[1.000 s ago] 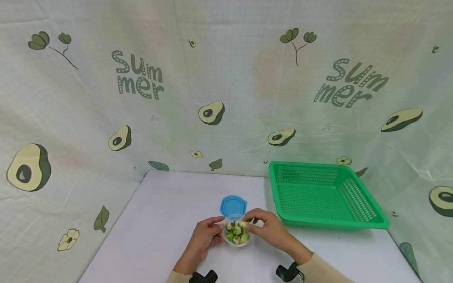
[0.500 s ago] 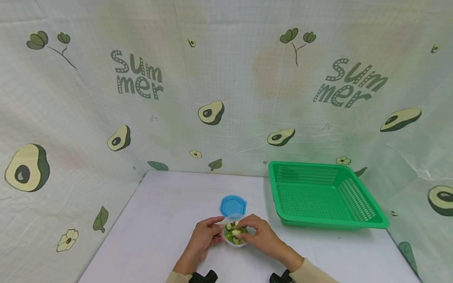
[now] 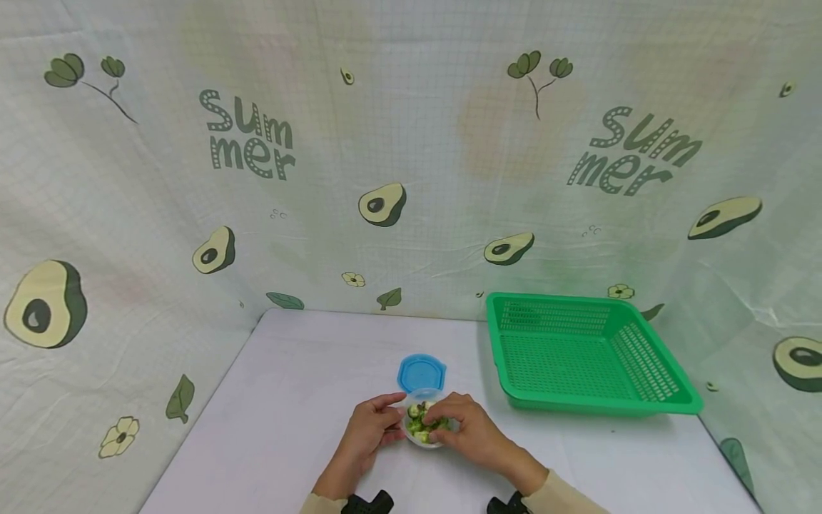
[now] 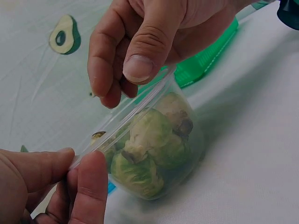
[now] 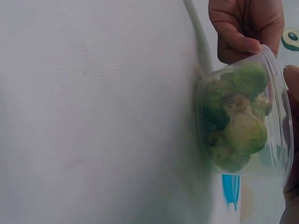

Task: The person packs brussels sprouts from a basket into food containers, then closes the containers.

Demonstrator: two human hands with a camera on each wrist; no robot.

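A small clear plastic tub (image 3: 424,392) stands on the white table, filled with several green Brussels sprouts (image 4: 149,126). My left hand (image 3: 368,432) pinches the tub's left rim between thumb and fingers. My right hand (image 3: 472,432) is over the tub's right side, its fingers bent down toward the sprouts and covering some of them in the head view. From the left wrist, the right thumb and fingertips appear just above the rim, spread apart with nothing visible between them. In the right wrist view the sprouts (image 5: 238,116) show through the clear wall.
Just behind the tub lies a blue lid (image 3: 421,373), flat on the table. A large green slotted basket (image 3: 591,408) takes up the back right. Around the table hangs a pale curtain (image 3: 443,143) printed with avocados.
My right hand has moved left from the tub's right edge to over the sprouts, and its thumb and fingers have parted. The left hand keeps its hold on the rim.
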